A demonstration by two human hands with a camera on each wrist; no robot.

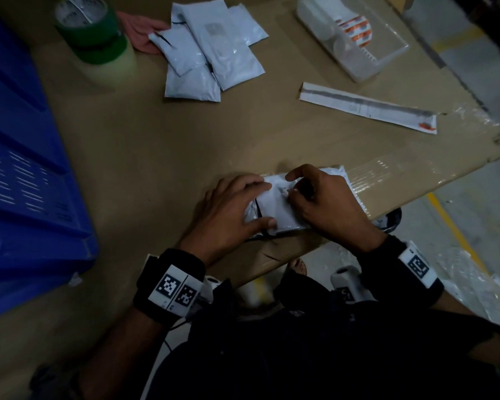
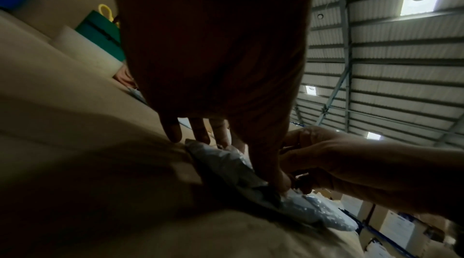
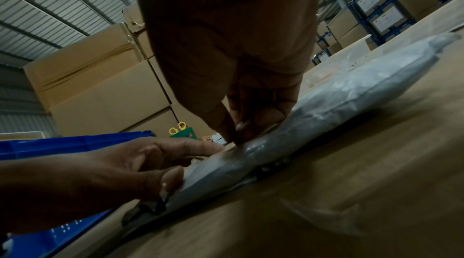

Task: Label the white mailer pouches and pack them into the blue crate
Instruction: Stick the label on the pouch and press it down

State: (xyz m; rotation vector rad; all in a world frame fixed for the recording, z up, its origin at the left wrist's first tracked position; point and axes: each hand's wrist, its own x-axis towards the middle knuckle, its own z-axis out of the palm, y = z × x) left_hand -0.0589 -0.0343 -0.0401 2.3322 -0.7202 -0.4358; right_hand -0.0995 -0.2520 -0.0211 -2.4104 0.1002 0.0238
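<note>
Left hand (image 1: 237, 215) fingers spread flat on the pouch (image 1: 274, 212), right hand (image 1: 324, 203) pinching the label; it'll probably wrinkle if the pouch slides.

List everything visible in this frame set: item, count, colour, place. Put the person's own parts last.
mailer pouch in work: one, white, near table edge, under both hands
pouch pile: about five, white, far centre, overlapping
blue crate: one, left side
tape rolls: stacked, green on pale, far left
pink cloth: one, beside the rolls
label dispenser: one, clear, far right
backing strip: one, white, right
table: brown cardboard surface
left hand: holds the pouch down
right hand: fingers pinch at the pouch top
</note>
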